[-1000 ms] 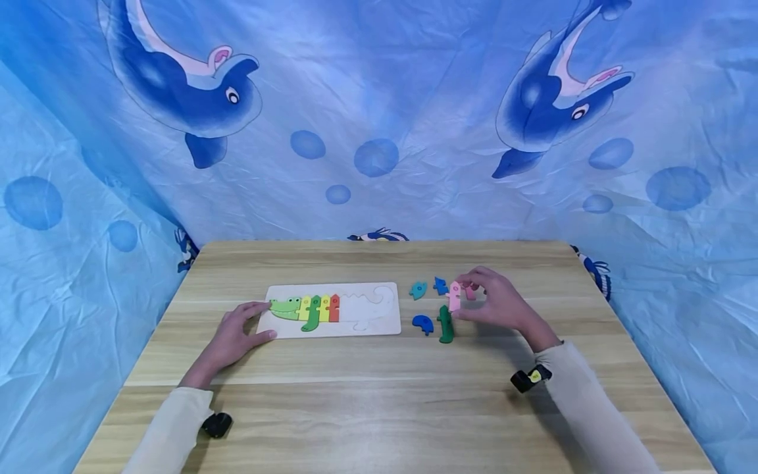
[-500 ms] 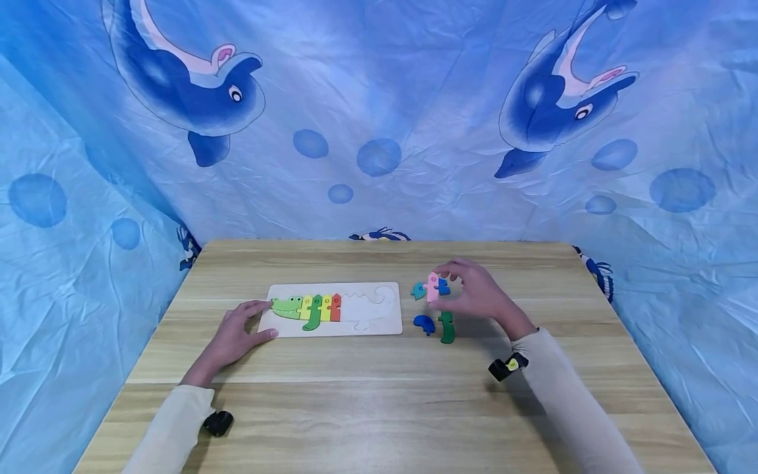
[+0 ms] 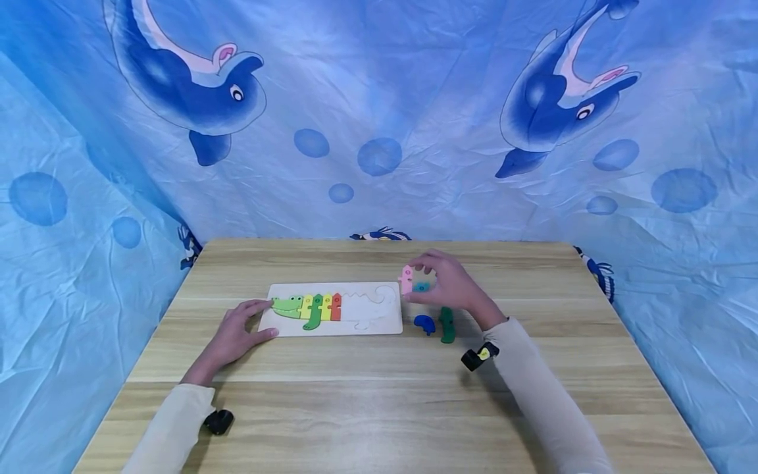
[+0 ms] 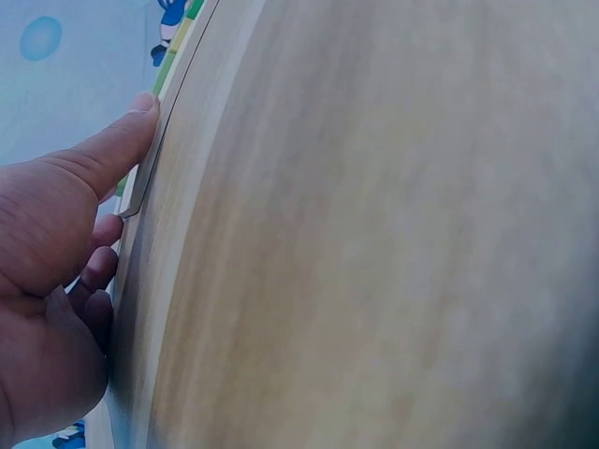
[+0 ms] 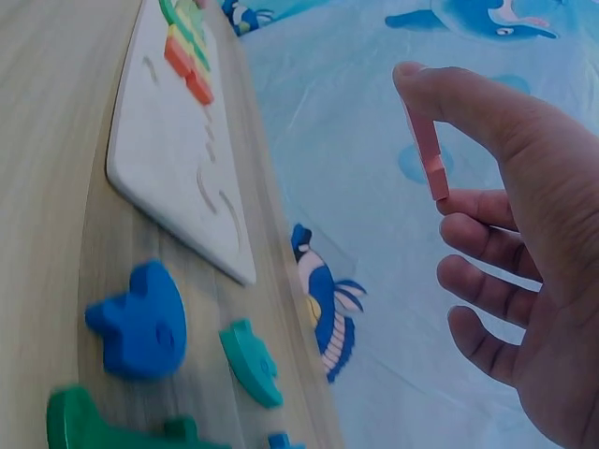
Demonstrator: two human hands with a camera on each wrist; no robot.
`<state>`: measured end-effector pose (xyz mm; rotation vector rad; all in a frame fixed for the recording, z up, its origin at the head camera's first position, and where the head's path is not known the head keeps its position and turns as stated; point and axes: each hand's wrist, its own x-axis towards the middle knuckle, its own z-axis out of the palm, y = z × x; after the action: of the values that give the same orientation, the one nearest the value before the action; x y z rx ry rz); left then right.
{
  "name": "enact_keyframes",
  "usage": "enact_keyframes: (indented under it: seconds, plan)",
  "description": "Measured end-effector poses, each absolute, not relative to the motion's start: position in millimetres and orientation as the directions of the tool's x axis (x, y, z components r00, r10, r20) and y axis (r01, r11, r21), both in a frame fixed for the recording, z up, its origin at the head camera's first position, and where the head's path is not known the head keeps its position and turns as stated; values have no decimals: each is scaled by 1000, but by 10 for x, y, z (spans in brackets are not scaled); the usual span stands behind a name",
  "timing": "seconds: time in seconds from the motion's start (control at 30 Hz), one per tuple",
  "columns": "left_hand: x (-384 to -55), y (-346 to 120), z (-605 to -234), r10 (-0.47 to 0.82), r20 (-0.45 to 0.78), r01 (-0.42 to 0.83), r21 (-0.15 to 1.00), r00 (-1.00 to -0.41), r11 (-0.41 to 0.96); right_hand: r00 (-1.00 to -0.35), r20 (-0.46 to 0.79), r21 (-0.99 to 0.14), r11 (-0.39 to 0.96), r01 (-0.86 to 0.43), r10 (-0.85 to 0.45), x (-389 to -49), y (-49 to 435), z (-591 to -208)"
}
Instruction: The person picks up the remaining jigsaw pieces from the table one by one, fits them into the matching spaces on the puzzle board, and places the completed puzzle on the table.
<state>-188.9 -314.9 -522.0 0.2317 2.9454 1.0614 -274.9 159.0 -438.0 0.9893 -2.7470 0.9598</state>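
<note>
My right hand (image 3: 449, 284) pinches a pink puzzle piece (image 3: 406, 279) between thumb and fingertips. The piece is held upright off the table, beside the right end of the white puzzle board (image 3: 379, 324). My left hand (image 3: 235, 337) holds the board's left end, its thumb at the near corner. Green crocodile head (image 3: 287, 308), yellow and green pieces and a red piece (image 3: 336, 308) sit on the board; its right part shows a drawn tail outline. In the right wrist view the pink piece (image 5: 426, 150) appears edge-on.
Right of the board lie a teal piece (image 3: 421, 287), a blue piece (image 3: 424, 323) and a dark green piece (image 3: 447, 326). Another blue piece (image 5: 284, 441) peeks in at the right wrist view's bottom edge. A blue dolphin-print sheet (image 3: 379, 197) hangs behind the wooden table (image 3: 367, 401).
My right hand has carried the pink piece leftward, past the loose blue and teal pieces, to the board's right edge. My left hand has stayed on the board.
</note>
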Motion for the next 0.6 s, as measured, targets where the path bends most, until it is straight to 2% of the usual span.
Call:
enact_keyframes:
  seconds: [0.23, 0.6]
  plan:
    - [-1894, -3168, -5229, 142, 53, 144, 634, -988, 760, -784, 255, -558, 576, -598, -566, -2778, 1332, -4469]
    - [-1895, -3168, -5224, 151, 66, 158, 639, -986, 753, -821, 171, -610, 597, -522, -544, -2830, 991, -4632]
